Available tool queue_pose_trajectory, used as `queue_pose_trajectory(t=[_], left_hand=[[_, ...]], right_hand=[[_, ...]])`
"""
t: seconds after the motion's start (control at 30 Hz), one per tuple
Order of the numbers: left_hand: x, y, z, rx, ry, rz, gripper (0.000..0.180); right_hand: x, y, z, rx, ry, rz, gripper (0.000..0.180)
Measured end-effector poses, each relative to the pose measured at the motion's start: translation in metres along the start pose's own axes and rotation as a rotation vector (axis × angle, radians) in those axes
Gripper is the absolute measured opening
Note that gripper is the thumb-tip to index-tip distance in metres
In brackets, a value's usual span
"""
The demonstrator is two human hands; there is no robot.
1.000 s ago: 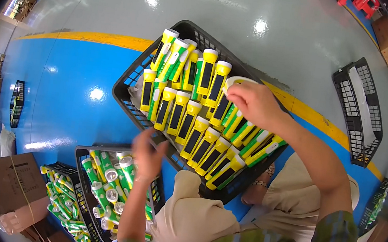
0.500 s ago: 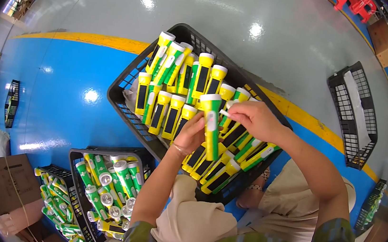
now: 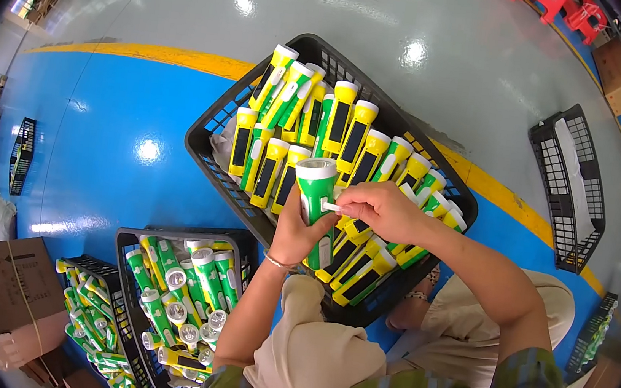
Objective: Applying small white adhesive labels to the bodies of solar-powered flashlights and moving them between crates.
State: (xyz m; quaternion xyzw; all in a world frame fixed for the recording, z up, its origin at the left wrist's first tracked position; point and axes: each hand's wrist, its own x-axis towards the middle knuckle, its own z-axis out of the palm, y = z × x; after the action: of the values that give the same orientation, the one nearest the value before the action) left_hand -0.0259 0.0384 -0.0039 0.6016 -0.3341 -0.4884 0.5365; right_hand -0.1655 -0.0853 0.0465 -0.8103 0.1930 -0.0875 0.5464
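Observation:
A green flashlight with a white head (image 3: 315,191) stands nearly upright in my left hand (image 3: 293,232), whose fingers wrap round its body. My right hand (image 3: 382,207) pinches a small white strip-like piece (image 3: 331,206), and the far end of that piece meets the flashlight's side. Whether it is fixed to the body there, I cannot tell. Below and beyond both hands is a black plastic crate (image 3: 205,140) filled with yellow and green flashlights (image 3: 268,174), several showing dark panels along their bodies.
At lower left, another black crate (image 3: 120,249) holds flashlights with clear lenses, beside a further loaded crate (image 3: 140,378) and a cardboard box (image 3: 8,290). A black crate (image 3: 575,193) with white lining stands on the right. Red stools (image 3: 554,7) are at far right.
The flashlight has come lower and to the left, turning so its green side shows. My right hand has brought the white piece against its side.

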Motion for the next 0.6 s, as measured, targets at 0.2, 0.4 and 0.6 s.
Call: queue_pose_trajectory(t=[0.2,0.4,0.6], left_hand=[[-0.005,0.002,0.001,0.052,-0.008,0.113,0.060],[-0.009,0.001,0.002,-0.174,-0.043,0.121,0.052],[-0.015,-0.001,0.004,-0.044,0.040,0.119,0.041]], right_hand=[[-0.003,-0.002,0.004,-0.061,0.007,-0.050,0.010],[-0.003,0.002,0.011,-0.122,0.064,-0.090,0.010],[-0.003,-0.011,0.007,-0.402,0.118,0.080,0.022]])
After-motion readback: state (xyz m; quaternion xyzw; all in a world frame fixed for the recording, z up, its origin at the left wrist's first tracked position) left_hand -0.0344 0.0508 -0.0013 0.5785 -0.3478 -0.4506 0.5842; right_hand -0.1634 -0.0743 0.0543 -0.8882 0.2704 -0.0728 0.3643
